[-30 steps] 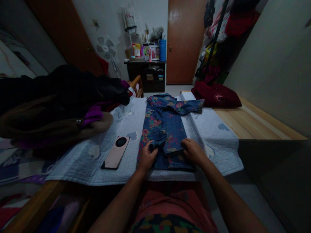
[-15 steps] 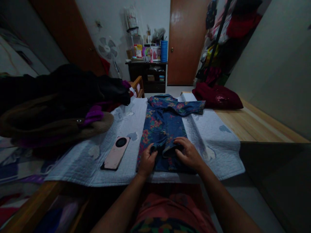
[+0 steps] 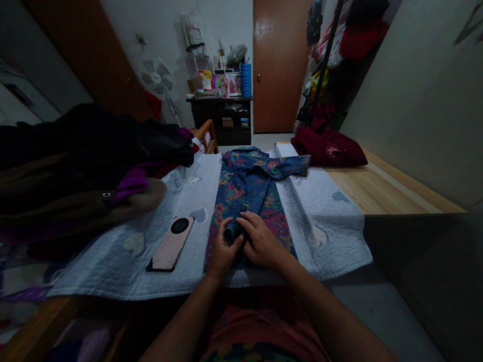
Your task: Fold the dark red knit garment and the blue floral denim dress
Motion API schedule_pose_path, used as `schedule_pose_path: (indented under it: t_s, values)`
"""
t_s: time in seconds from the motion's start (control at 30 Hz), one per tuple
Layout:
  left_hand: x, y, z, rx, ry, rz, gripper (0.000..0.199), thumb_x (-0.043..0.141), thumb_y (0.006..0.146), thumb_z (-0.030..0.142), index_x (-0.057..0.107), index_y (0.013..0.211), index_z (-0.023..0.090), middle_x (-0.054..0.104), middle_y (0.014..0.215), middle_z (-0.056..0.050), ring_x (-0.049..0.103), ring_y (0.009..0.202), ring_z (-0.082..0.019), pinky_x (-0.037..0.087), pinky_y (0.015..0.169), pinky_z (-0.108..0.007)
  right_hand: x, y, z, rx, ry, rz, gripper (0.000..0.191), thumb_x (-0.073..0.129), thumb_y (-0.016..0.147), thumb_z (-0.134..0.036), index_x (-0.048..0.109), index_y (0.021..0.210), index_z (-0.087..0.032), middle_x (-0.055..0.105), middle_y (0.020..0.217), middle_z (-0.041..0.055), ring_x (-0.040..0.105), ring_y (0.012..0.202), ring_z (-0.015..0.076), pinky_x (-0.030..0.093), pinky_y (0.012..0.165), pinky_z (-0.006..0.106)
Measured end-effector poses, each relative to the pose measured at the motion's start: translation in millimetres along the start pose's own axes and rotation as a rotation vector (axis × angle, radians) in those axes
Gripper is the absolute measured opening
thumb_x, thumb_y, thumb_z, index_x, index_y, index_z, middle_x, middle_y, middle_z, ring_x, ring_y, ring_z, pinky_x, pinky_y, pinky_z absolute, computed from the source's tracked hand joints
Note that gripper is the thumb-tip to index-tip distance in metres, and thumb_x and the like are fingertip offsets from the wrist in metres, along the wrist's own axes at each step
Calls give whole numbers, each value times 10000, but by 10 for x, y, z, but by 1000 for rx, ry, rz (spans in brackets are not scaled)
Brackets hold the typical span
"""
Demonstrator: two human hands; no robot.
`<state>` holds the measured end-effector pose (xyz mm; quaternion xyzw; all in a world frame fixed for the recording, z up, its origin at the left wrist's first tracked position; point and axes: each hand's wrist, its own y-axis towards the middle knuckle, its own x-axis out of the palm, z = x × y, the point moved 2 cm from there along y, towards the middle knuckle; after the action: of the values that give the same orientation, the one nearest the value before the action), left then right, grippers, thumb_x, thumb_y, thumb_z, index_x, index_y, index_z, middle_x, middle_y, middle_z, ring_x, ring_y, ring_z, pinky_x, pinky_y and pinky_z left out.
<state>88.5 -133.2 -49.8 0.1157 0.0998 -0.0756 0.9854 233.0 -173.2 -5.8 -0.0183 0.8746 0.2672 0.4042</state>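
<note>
A blue denim jacket [image 3: 233, 193] with red and pink flowers lies spread on a light quilted cover, its collar at the far end. One sleeve [image 3: 290, 165] stretches out to the right. The other sleeve is folded down over the jacket's front towards me, its cuff bunched near the hem. My left hand [image 3: 220, 251] curls round that cuff from the left, thumb and fingers closed on it. From the right, my right hand [image 3: 262, 242] grips the same cuff, close against the left. Both palms partly hide the cloth between them.
Left of the jacket lies a pink phone [image 3: 172, 246] with a round black camera. Dark clothes [image 3: 94, 146] are heaped at the left. A folded maroon garment [image 3: 326, 147] sits on the wooden board [image 3: 392, 188] at the right. The quilted cover [image 3: 335, 241] hangs over the near edge.
My right hand has moved left, bringing its part of the cuff in against my left hand. More of the jacket's right front now shows. The whole view has shifted slightly.
</note>
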Motion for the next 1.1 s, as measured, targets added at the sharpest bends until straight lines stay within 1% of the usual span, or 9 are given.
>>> schedule_pose_path:
  t_s: [0.1,0.2,0.3,0.37,0.47,0.6,0.8,0.9,1.1]
  values:
    - [31,69,12,-20,2,43,605,744,704,348,548,1259,211,597,1266,-82,548,1187,-253,397,1025,-369,39,17,52,2,167,-12,705,454,709,-53,400,1407,-137,416,1446,158,328,1384,233,292,1155,478]
    - [66,177,-56,-189,-43,38,385,695,733,383,661,1055,175,694,995,-63,648,922,-219,481,844,-325,10,15,144,22,327,-20,720,425,675,-29,420,1380,-178,441,1436,121,370,1367,201,295,1153,450]
    - [79,260,-124,-321,-124,60,332,723,672,375,685,924,162,680,749,-12,623,660,-166,472,640,-265,-124,-15,276,87,421,31,642,408,692,-43,480,1308,-211,476,1412,82,421,1328,181,359,1106,404]
    - [73,285,-140,-347,-196,105,328,737,634,339,679,904,162,671,712,5,610,624,-148,457,608,-245,-261,-66,390,193,359,113,555,399,723,-61,520,1246,-203,524,1351,78,474,1270,175,412,1048,363]
    - [48,289,-143,-372,-332,173,315,732,620,313,657,888,167,683,740,5,630,665,-148,472,649,-252,-478,-213,560,469,21,220,404,416,762,-93,570,1129,-160,608,1168,107,561,1118,199,441,972,341]
    - [10,291,-168,-426,-466,202,359,750,593,309,639,902,164,695,773,-1,647,696,-151,488,717,-283,-588,-443,648,755,-381,-14,286,494,823,-204,575,1088,-133,642,1049,149,613,984,251,450,864,351]
    - [-19,313,-207,-473,-587,230,400,772,559,273,628,914,157,707,815,-10,670,741,-160,496,808,-328,-524,-568,606,890,-314,-167,384,513,860,-358,526,1163,-122,683,1016,153,650,920,263,436,752,320]
    - [-13,310,-202,-485,-609,218,399,769,565,266,633,923,154,709,813,-7,673,734,-158,497,806,-325,-499,-556,556,873,-175,-178,407,521,849,-341,510,1200,-136,683,1037,123,645,933,237,431,751,290]
    - [-10,297,-188,-478,-595,225,397,770,567,259,632,924,152,709,797,2,664,724,-148,489,772,-294,-426,-455,163,582,-162,-215,401,495,809,-204,510,1205,-144,599,1132,126,581,1025,226,432,865,305]
